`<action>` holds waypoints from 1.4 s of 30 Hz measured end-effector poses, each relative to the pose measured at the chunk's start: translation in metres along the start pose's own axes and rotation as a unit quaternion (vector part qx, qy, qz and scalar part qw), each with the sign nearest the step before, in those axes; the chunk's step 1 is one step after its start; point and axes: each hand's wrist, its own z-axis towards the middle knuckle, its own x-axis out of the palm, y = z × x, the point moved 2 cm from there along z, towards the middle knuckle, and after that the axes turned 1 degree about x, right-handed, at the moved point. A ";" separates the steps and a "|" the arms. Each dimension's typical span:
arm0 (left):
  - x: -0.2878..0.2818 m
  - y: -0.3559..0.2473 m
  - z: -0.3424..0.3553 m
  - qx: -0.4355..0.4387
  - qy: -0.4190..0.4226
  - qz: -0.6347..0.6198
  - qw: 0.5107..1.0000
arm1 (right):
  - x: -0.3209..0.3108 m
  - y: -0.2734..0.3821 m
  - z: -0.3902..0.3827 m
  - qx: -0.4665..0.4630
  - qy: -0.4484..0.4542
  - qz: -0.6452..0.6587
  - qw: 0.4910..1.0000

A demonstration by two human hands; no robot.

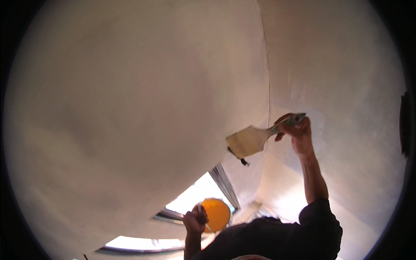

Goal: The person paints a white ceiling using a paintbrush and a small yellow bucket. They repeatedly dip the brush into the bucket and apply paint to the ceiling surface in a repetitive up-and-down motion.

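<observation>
High at the right, my right hand (299, 136) grips the green-tinged handle of a wide paintbrush (246, 142). Its pale, flat head points left, with dark bristles or marks at the far edge, held near a seam in the pale plastered surface (130, 99); whether it touches cannot be told. Lower down, my left hand (195, 219) is closed on the pale handle of a round orange bucket (216, 214), which shows in front of a bright window.
A bright window (186, 195) with a dark frame lies behind the bucket, and a second window strip (138, 242) runs along the bottom left. Pale curved surfaces meet at a long seam on the right. A dark edge (405, 123) shows at the far right.
</observation>
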 end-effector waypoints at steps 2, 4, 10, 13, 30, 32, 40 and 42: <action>0.000 0.000 0.006 0.022 -0.020 0.041 0.999 | 0.016 -0.034 -0.027 0.081 0.048 0.004 0.996; -0.019 0.005 0.015 0.026 0.097 0.005 0.995 | 0.025 -0.063 -0.054 0.138 0.069 -0.012 0.988; 0.035 -0.009 -0.017 0.020 0.086 0.063 0.994 | 0.061 -0.093 -0.106 0.228 0.136 -0.130 0.955; 0.049 -0.015 -0.016 -0.012 0.129 0.038 0.991 | 0.074 -0.133 -0.122 0.217 0.177 -0.179 0.943; 0.063 -0.002 -0.010 -0.068 0.131 0.011 0.989 | 0.112 -0.231 -0.164 0.098 0.447 -0.489 0.743; 0.064 0.000 -0.010 -0.069 0.135 0.002 0.988 | 0.111 -0.229 -0.166 0.087 0.438 -0.496 0.744; 0.050 0.008 -0.008 0.043 0.091 0.338 0.936 | 0.102 -0.195 -0.173 0.057 0.407 -0.464 0.785; 0.057 0.001 -0.013 0.120 0.054 0.482 0.866 | 0.099 -0.186 -0.177 0.027 0.418 -0.508 0.753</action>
